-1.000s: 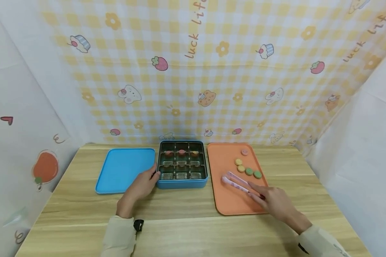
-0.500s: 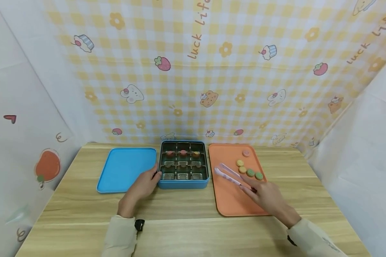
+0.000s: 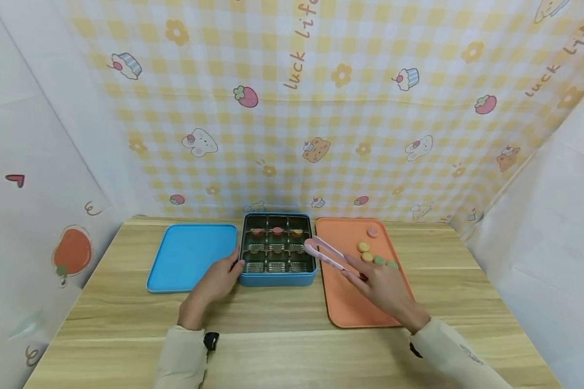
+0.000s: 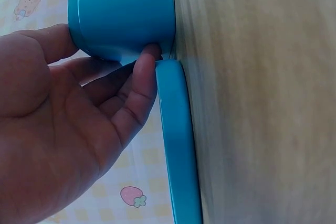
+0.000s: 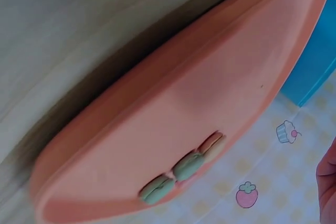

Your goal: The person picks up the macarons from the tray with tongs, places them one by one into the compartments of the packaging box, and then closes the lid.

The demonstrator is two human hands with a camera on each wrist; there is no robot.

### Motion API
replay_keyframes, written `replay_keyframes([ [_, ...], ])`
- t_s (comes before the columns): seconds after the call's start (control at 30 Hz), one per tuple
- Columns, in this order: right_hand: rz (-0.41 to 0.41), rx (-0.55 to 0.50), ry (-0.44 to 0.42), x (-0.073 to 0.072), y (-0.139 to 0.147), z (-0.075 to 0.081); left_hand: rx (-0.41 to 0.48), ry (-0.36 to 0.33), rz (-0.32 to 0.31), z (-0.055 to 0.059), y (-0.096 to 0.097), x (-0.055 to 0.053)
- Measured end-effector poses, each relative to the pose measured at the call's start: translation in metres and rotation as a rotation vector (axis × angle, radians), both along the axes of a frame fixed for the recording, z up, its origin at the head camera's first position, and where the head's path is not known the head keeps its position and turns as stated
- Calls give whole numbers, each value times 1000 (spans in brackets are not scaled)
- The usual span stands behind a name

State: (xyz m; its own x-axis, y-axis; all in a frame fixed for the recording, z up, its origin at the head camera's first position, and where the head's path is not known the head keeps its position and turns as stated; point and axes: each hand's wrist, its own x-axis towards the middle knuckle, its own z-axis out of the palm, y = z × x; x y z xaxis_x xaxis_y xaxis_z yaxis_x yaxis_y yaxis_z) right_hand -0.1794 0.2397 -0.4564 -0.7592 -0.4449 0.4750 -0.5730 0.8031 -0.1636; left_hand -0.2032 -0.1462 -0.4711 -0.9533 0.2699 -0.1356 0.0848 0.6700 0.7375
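Note:
In the head view my left hand [image 3: 222, 276] grips the left side of a blue box [image 3: 276, 279]; the left wrist view shows thumb and fingers at its corner. A dark divided insert [image 3: 276, 254] fills the box, with two pinkish macarons [image 3: 277, 231] and a yellow one [image 3: 297, 232] in a row. My right hand [image 3: 386, 286] holds pink-and-white tongs [image 3: 331, 260], their tips over the box's right edge. Whether anything sits between the tips I cannot tell. The right wrist view shows only a sliver of that hand.
An orange tray [image 3: 350, 308] lies right of the box, bearing a pink macaron [image 3: 372, 232], yellow macarons [image 3: 363, 247] and green macarons [image 5: 189, 166]. The blue lid [image 3: 190, 256] lies left of the box on the wooden table [image 3: 272, 356]. A checked cloth [image 3: 292, 119] hangs behind.
My right hand has moved left with the tongs, from over the tray to the box's right edge. The left hand stays at the box; the head view shifted slightly at first.

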Motion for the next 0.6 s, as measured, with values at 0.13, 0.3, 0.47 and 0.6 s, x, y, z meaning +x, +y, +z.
replay_keyframes([
  [0.13,5,-32,-36,-5,-10,0,0,2,0,0,0,0],
  [0.3,8,-48,-40,-10,-21,-2,-3,10,0,0,0,0],
  [0.47,4,-62,-57,-15,-31,-4,-3,14,-1,0,1,0],
  [0.6,6,-85,-86,-19,-39,-5,-4,10,-2,0,0,0],
])
